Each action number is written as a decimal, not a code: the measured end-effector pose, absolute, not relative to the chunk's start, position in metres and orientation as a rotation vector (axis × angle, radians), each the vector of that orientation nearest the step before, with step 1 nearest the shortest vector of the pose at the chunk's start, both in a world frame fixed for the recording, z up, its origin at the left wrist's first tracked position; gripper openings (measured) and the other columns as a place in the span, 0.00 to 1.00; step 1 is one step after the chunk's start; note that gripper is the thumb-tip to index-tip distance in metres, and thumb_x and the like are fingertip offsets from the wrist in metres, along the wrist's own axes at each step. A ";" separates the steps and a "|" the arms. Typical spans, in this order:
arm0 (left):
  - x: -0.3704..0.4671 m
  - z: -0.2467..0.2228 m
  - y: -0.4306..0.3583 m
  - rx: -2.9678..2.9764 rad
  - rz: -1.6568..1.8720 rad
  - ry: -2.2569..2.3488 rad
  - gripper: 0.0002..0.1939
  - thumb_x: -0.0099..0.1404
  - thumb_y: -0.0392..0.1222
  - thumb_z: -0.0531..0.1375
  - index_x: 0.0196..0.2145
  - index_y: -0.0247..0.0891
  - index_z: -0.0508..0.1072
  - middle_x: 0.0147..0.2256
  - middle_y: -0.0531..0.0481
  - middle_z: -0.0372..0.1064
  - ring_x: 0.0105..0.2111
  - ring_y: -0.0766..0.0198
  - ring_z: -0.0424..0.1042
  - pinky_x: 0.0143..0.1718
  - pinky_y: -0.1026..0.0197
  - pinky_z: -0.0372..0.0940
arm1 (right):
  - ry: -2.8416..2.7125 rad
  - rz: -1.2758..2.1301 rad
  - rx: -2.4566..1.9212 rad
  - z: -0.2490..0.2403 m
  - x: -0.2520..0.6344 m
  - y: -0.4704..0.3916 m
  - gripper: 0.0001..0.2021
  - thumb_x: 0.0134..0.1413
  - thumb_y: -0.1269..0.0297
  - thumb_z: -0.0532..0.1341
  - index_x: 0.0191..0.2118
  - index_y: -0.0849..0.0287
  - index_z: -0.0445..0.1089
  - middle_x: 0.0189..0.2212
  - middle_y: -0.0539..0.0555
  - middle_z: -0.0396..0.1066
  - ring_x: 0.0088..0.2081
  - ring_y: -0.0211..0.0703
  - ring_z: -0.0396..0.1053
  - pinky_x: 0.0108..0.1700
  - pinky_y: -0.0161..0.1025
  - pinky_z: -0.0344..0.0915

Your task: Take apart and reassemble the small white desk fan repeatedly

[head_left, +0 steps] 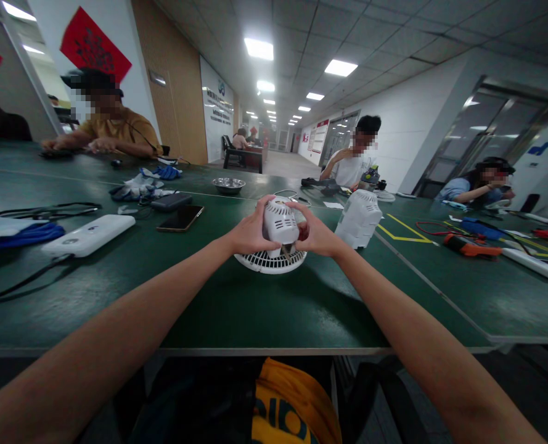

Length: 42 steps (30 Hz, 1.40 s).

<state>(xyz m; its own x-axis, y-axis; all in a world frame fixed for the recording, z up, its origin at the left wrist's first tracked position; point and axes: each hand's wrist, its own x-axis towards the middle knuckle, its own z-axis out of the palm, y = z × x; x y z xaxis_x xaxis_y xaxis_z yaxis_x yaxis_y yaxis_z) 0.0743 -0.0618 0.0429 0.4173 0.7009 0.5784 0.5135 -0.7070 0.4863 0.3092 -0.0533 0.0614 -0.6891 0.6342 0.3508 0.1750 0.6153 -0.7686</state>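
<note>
A white vented fan motor housing (pixel 282 223) stands above a round white fan grille (pixel 269 264) on the green table. My left hand (pixel 250 231) grips the housing's left side, thumb toward the front and fingers over the top. On the other side, my right hand (pixel 317 233) holds the housing with its fingers curled round it. Between housing and grille a small dark part shows, too small to make out. Just to the right stands a white plastic casing (pixel 360 219), slightly tilted and untouched by either hand.
Left on the table (pixel 200 308) are a phone (pixel 181 218), a white power bank (pixel 89 235) with a cable, and gloves (pixel 137 187). A metal bowl (pixel 229 185) sits behind. To the right lies an orange-black meter (pixel 471 246). Several people sit around.
</note>
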 end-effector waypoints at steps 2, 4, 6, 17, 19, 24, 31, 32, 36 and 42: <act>0.073 0.042 -0.060 2.440 1.168 1.030 0.60 0.45 0.49 0.70 0.66 0.44 0.38 0.57 0.34 0.57 0.49 0.39 0.69 0.48 0.37 0.64 | -2.244 1.019 -0.612 0.063 0.311 -0.052 0.45 0.40 0.73 0.66 0.64 0.46 0.46 0.31 0.46 0.66 0.25 0.34 0.65 0.26 0.33 0.66; 0.071 0.042 -0.058 2.440 1.167 1.004 0.60 0.44 0.49 0.70 0.66 0.44 0.39 0.57 0.34 0.57 0.49 0.39 0.68 0.50 0.37 0.62 | -2.266 1.041 -0.610 0.065 0.313 -0.051 0.45 0.42 0.73 0.66 0.64 0.47 0.45 0.28 0.45 0.64 0.23 0.33 0.64 0.25 0.32 0.65; 0.071 0.041 -0.057 2.436 1.160 0.999 0.60 0.44 0.49 0.70 0.66 0.43 0.39 0.57 0.34 0.57 0.50 0.39 0.68 0.50 0.37 0.62 | -2.283 1.032 -0.626 0.066 0.314 -0.051 0.44 0.44 0.73 0.65 0.65 0.47 0.44 0.26 0.43 0.63 0.22 0.33 0.64 0.24 0.31 0.64; 0.063 0.042 -0.056 2.448 1.116 0.839 0.59 0.45 0.51 0.70 0.66 0.45 0.39 0.60 0.33 0.53 0.54 0.37 0.64 0.53 0.35 0.59 | -2.337 0.986 -0.689 0.069 0.316 -0.049 0.45 0.44 0.73 0.66 0.65 0.47 0.43 0.25 0.42 0.63 0.23 0.34 0.65 0.26 0.31 0.65; 0.063 0.041 -0.054 2.441 1.105 0.833 0.60 0.44 0.51 0.70 0.66 0.44 0.39 0.61 0.33 0.52 0.55 0.36 0.63 0.54 0.35 0.58 | -2.348 0.966 -0.680 0.068 0.316 -0.050 0.45 0.44 0.71 0.68 0.64 0.47 0.43 0.28 0.45 0.65 0.25 0.36 0.66 0.27 0.34 0.67; 0.066 0.037 -0.050 2.456 1.146 0.959 0.62 0.42 0.52 0.71 0.67 0.44 0.39 0.63 0.32 0.51 0.56 0.36 0.62 0.55 0.36 0.58 | -2.339 0.732 -0.708 0.061 0.312 -0.053 0.45 0.45 0.60 0.69 0.65 0.46 0.43 0.41 0.54 0.69 0.35 0.46 0.71 0.40 0.49 0.71; 0.065 0.039 -0.056 2.422 1.197 1.177 0.58 0.48 0.54 0.68 0.68 0.44 0.41 0.59 0.33 0.59 0.46 0.45 0.72 0.48 0.42 0.65 | -2.227 0.249 -0.764 0.053 0.300 -0.055 0.45 0.44 0.53 0.67 0.66 0.52 0.45 0.64 0.61 0.51 0.58 0.63 0.59 0.59 0.63 0.55; 0.064 0.040 -0.056 2.408 1.201 1.187 0.55 0.51 0.55 0.67 0.68 0.42 0.43 0.56 0.34 0.63 0.44 0.47 0.73 0.46 0.44 0.66 | -2.224 0.238 -0.766 0.052 0.300 -0.054 0.44 0.45 0.55 0.66 0.66 0.52 0.45 0.64 0.61 0.51 0.59 0.63 0.58 0.59 0.63 0.55; 0.057 0.038 -0.049 2.344 1.233 1.285 0.38 0.63 0.56 0.56 0.65 0.38 0.52 0.46 0.41 0.71 0.41 0.54 0.74 0.48 0.49 0.65 | -2.182 0.267 -0.813 0.049 0.304 -0.048 0.43 0.45 0.64 0.61 0.67 0.52 0.44 0.63 0.60 0.54 0.57 0.63 0.60 0.57 0.63 0.58; 0.040 0.023 -0.026 2.153 1.139 1.616 0.29 0.68 0.59 0.45 0.55 0.36 0.69 0.49 0.40 0.72 0.48 0.52 0.71 0.51 0.53 0.62 | -2.203 0.248 -0.804 0.049 0.308 -0.044 0.41 0.44 0.67 0.61 0.66 0.51 0.46 0.63 0.58 0.54 0.58 0.61 0.59 0.58 0.63 0.56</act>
<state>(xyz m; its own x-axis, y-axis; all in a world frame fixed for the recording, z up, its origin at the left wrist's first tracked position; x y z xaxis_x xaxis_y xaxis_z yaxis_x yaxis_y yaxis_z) 0.0397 -0.0258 0.0229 0.0957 0.8892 0.4473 0.7200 -0.3721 0.5858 0.3084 -0.0438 0.0486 -0.5096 0.6183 0.5983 0.4698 0.7826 -0.4086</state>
